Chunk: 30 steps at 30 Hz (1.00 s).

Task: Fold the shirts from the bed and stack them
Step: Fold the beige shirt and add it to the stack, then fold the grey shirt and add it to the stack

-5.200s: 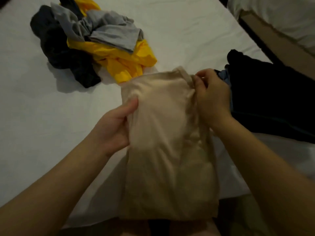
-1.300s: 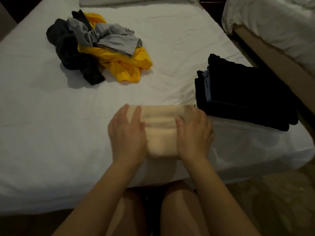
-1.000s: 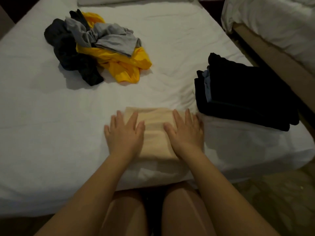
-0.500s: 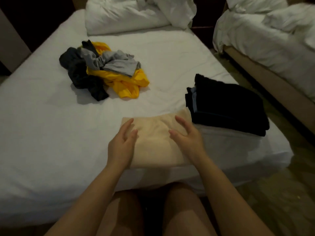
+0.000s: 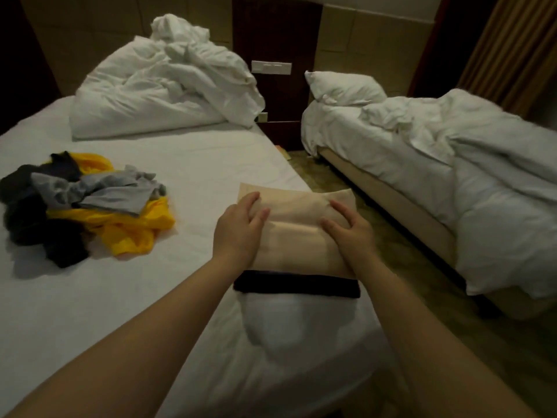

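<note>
A folded beige shirt (image 5: 297, 233) lies on top of the stack of dark folded shirts (image 5: 297, 287) near the bed's right front corner. My left hand (image 5: 239, 229) grips the beige shirt's left side, thumb on top. My right hand (image 5: 351, 233) holds its right side, fingers spread over the cloth. A loose pile of unfolded shirts lies at the left of the bed: a grey shirt (image 5: 108, 191) on top, a yellow shirt (image 5: 132, 230) under it and a black shirt (image 5: 33, 224) beside them.
The white bed (image 5: 105, 312) carries a crumpled white duvet (image 5: 162, 82) at its head. A second bed (image 5: 452, 164) with a pillow stands to the right across a narrow floor gap. A dark nightstand panel (image 5: 274, 70) stands between them.
Both hands lifted the folded beige shirt off the sheet and carried it right onto the dark stack. The view has tilted up, showing the duvet and second bed.
</note>
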### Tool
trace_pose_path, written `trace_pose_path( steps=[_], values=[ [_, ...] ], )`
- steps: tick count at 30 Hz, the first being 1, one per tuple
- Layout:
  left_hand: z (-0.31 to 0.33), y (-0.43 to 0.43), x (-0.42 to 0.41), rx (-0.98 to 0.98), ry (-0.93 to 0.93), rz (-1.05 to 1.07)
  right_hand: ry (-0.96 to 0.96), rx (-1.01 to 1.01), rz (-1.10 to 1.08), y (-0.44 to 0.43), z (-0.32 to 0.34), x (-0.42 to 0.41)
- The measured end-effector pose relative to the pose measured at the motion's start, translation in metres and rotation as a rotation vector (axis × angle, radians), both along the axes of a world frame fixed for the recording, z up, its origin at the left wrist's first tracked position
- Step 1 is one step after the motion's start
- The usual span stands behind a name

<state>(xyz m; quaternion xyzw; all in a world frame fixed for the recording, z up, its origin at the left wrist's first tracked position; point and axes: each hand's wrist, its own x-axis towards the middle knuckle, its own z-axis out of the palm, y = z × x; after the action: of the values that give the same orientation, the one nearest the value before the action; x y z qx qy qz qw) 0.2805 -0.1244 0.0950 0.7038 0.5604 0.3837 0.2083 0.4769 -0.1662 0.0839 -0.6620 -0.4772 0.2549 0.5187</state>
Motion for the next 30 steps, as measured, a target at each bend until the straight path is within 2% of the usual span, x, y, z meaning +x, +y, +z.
trace_pose_path(
  steps=[6, 10, 13, 16, 20, 26, 30],
  values=[
    [-0.040, 0.059, 0.030, -0.182, 0.171, 0.002, 0.027, -0.178, -0.007, 0.049, -0.041, 0.028],
    [-0.077, 0.049, 0.025, -0.265, 0.287, 0.105, -0.204, -0.313, 0.008, 0.055, -0.080, 0.016],
    [-0.080, 0.046, 0.031, -0.218, 0.351, 0.166, -0.391, -0.345, -0.001, 0.059, -0.088, 0.014],
    [-0.079, 0.044, 0.037, -0.193, 0.442, 0.155, -0.494, -0.412, -0.007, 0.057, -0.088, 0.014],
    [-0.064, 0.043, 0.029, -0.240, 0.440, 0.095, -0.648, -0.535, -0.103, 0.041, -0.061, 0.004],
    [-0.013, 0.005, -0.002, -0.081, 0.433, 0.078, -0.808, -0.335, -0.087, 0.014, 0.002, -0.035],
    [-0.003, -0.031, -0.046, -0.042, 0.489, 0.132, -0.833, -0.256, -0.057, -0.004, 0.033, -0.075]
  ],
)
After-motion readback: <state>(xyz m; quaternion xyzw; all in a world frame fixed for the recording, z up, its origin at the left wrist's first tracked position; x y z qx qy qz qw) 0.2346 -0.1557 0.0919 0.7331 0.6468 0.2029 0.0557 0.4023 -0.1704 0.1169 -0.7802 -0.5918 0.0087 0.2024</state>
